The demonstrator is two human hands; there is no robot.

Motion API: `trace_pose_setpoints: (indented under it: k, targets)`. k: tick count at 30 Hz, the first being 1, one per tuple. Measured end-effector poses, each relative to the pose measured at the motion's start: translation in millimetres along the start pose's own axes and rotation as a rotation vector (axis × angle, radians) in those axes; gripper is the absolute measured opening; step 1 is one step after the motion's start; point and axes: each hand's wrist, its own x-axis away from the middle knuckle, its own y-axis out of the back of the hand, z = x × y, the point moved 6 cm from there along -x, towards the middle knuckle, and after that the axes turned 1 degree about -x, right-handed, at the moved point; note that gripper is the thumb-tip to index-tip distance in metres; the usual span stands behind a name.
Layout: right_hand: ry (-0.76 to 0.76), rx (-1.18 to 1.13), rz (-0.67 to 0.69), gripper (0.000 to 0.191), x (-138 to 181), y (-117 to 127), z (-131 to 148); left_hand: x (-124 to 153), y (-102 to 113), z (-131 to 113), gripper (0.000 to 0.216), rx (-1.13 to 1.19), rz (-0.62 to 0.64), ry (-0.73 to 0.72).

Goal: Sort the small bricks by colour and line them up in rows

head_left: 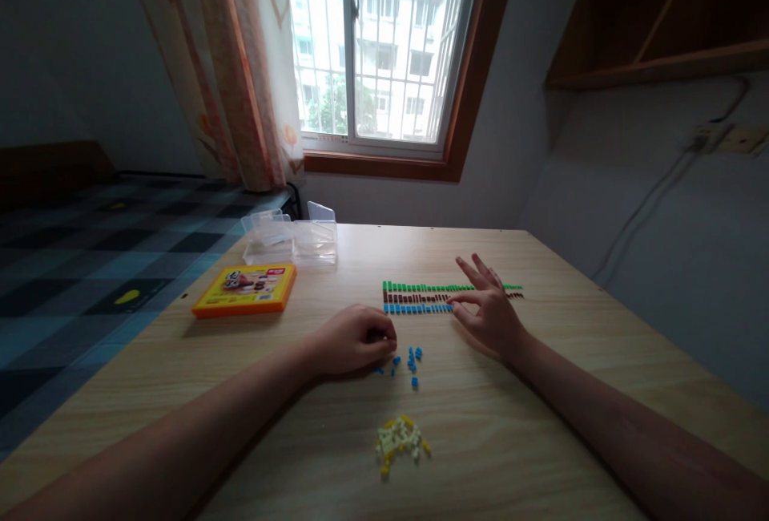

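Observation:
Three rows of tiny toy building bricks run across the table: a green row (414, 288), a brown row (411, 298) and a blue row (410, 308). At the right end of the blue row, my right hand (493, 314) pinches a small blue brick between thumb and index finger, its other fingers raised and spread. My left hand (354, 338) rests on the table with its fingers curled into a pinch; what lies between the fingertips is hidden. Beside it are several loose blue bricks (412, 359). Nearer me lies a pile of cream and yellow bricks (399, 438).
An orange-yellow box (245, 290) with a printed picture lies at the left of the wooden table (517, 441). Behind it stand clear plastic containers (291, 242). A bed with a checked cover (156, 224) adjoins the left side; a window (384, 48) is ahead.

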Motion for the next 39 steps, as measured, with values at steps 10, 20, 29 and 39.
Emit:
trace_pose_setpoints:
  k: [10, 20, 29, 39]
  targets:
    - [0.019, 0.038, -0.008, 0.015, 0.3, 4.8, -9.0, 0.0, -1.5, 2.4, 0.017, 0.005, 0.008, 0.001]
    - [0.013, 0.036, 0.045, 0.016, 1.3, 0.7, -6.0, 0.0, -1.0, 1.4, 0.016, 0.009, 0.008, -0.009]
    - [0.194, -0.252, 0.011, 0.019, -0.2, 15.9, 25.4, -1.7, -2.4, 2.4, 0.015, 0.042, 0.045, -0.002]
    - [0.304, -0.524, 0.430, 0.017, 23.4, 4.7, 80.8, -1.6, -4.5, 6.6, 0.014, 0.149, 0.120, 0.058]
